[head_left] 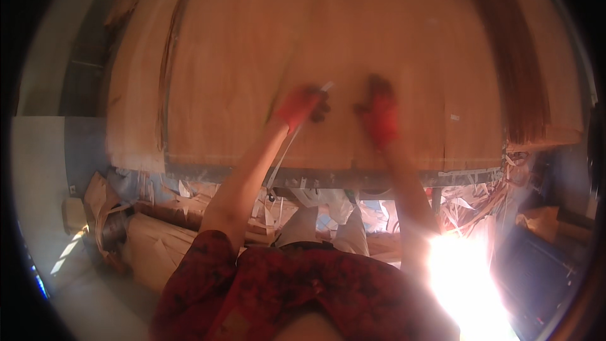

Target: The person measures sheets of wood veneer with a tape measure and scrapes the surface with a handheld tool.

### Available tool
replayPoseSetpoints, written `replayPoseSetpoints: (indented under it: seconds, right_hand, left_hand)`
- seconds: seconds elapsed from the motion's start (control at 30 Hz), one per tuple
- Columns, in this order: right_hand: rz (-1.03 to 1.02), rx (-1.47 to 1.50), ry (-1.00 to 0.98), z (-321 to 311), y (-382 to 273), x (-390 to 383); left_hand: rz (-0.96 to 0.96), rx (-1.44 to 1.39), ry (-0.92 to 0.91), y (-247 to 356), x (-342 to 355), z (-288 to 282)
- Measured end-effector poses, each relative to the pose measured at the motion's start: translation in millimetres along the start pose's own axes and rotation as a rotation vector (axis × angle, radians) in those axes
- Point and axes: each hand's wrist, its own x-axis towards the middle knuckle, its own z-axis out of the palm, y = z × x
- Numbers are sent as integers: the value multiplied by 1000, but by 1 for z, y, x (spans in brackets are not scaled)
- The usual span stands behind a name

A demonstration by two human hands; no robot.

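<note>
My left hand [302,106], in a red work glove with dark fingers, is closed on a thin white strip of tape [288,151]. One end pokes out past the fingertips, and the rest trails down over the table's near edge. Under both hands lies a wide sheet of light-brown wood veneer [252,50]. My right hand [380,112], gloved the same way, is just above or on the sheet. Its thumb stands apart from the fingers and nothing shows in it. Motion blurs both hands; whether the right one touches the veneer I cannot tell.
Stacked veneer with ragged edges [139,82] lies at the left, and a darker band [514,57] runs at the right. The table's grey front edge [315,179] is near me. Veneer scraps [158,243] pile up below. Strong sunlight glares at lower right, beside a dark blue box-like object [536,278].
</note>
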Motion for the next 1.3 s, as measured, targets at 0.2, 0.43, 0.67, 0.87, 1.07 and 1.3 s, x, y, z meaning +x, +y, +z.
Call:
replayPoseSetpoints:
  seconds: [0.2, 0.43, 0.67, 0.87, 1.07, 1.3]
  right_hand:
    - [74, 43, -49, -5, -9, 0]
    - [114, 417, 87, -10, 10, 1]
    - [450, 772, 112, -80, -13, -104]
    - [515, 672, -166, -50, -68, -191]
    - [821, 1118, -155, -30, -108, -196]
    - [678, 1152, 51, -31, -136, -204]
  left_hand:
    - [-48, 29, -87, 15, 38, 18]
    - [172, 130, 102, 5, 18, 30]
    - [583, 744, 116, -98, -112, 21]
    - [813, 968, 104, -119, -144, 44]
    - [375, 433, 116, -140, -156, 41]
    - [54, -434, -125, -152, -154, 45]
